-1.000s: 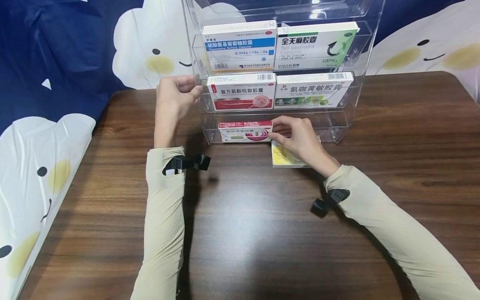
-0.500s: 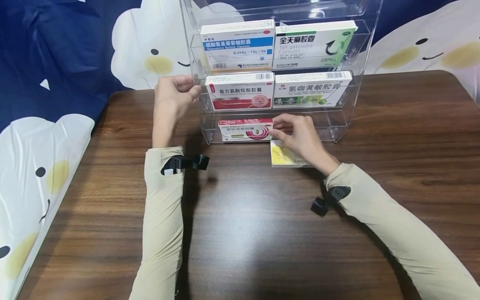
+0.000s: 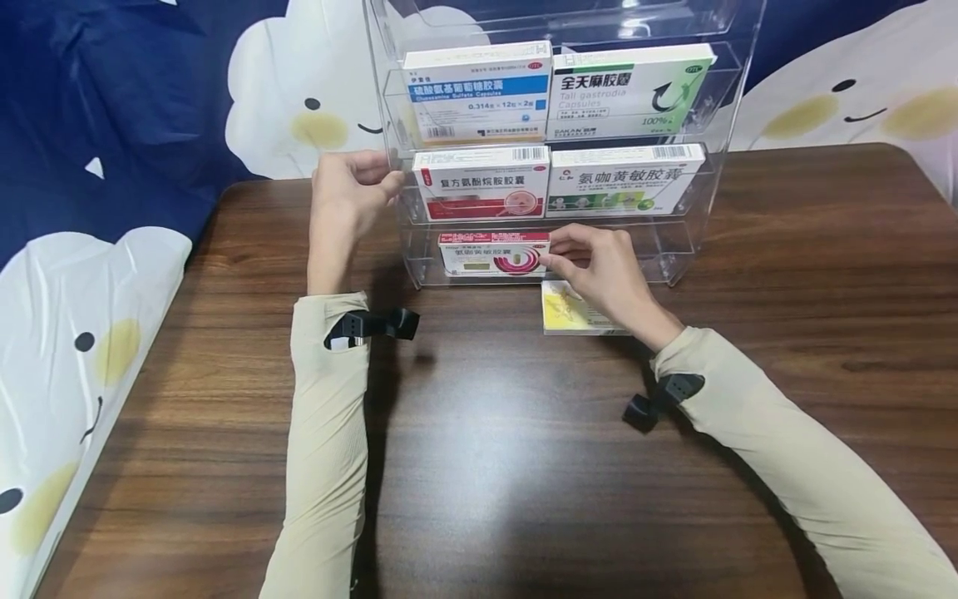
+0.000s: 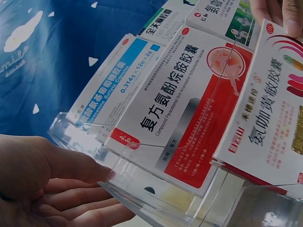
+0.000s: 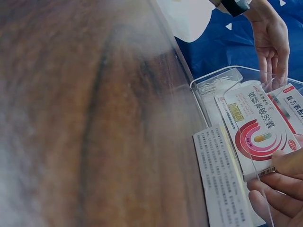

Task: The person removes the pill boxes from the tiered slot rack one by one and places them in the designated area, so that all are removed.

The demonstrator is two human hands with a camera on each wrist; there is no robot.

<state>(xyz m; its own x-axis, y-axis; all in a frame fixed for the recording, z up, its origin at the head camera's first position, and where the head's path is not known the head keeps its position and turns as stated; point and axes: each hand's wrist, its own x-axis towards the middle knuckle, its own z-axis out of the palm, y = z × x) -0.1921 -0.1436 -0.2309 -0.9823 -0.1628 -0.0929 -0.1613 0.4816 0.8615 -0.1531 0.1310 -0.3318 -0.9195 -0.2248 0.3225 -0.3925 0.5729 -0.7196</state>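
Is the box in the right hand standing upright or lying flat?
Upright: in the head view, the box shows its printed front, red side uppermost.

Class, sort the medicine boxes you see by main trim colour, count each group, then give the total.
Blue-trimmed box: 1
Green-trimmed boxes: 2
Red-trimmed boxes: 2
Yellow-trimmed box: 1
Total: 6
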